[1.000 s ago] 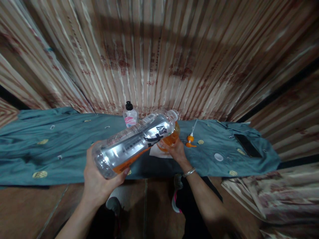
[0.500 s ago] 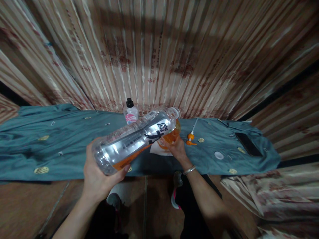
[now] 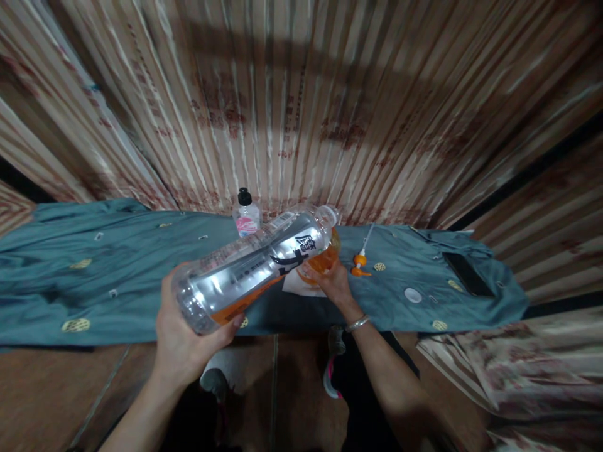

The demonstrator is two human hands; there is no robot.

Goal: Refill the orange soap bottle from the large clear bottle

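Note:
My left hand [image 3: 181, 336] grips the base of a large clear plastic bottle [image 3: 254, 267] tipped nearly flat, its open neck pointing up and right. A thin layer of orange liquid lies along its lower side. The neck sits over an orange bottle [image 3: 326, 258], which my right hand [image 3: 332, 282] holds upright on the blue cloth [image 3: 94, 276]. That bottle is mostly hidden behind the big one. A white sheet lies under it.
An orange pump top [image 3: 359, 263] lies just right of my right hand. A small bottle with a black cap [image 3: 247, 216] stands at the back by the striped curtain. A white cap [image 3: 412, 295] and a dark phone [image 3: 467, 273] rest on the cloth's right end.
The large bottle has tilted very slightly lower at its base; both hands keep their hold and hardly move.

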